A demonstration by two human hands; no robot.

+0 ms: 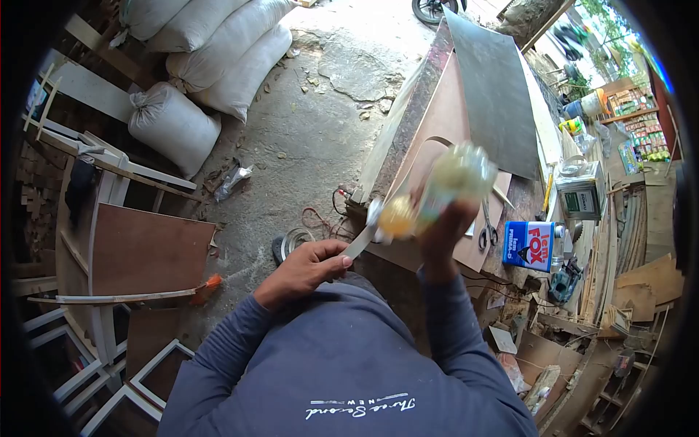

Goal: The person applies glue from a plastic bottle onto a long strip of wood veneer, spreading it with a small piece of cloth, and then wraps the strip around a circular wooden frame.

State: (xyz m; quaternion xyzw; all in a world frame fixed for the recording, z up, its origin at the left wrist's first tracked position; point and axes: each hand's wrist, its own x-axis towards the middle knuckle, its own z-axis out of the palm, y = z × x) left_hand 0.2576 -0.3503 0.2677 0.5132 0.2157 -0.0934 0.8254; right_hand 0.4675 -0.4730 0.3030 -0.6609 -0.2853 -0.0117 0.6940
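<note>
My left hand pinches a thin pale strip between thumb and fingers, low in front of my body. The strip runs up from it toward the bottle's mouth. Wrapped round a clear plastic bottle with yellowish contents is my right hand, blurred by motion. The bottle is tilted, its yellow neck end pointing left and down near the strip. Whether the neck touches the strip is too blurred to tell.
A workbench on the right holds a dark sheet, scissors, a blue-and-white Fox can and a metal tin. White sacks lie at upper left. Wooden frames stand on the left.
</note>
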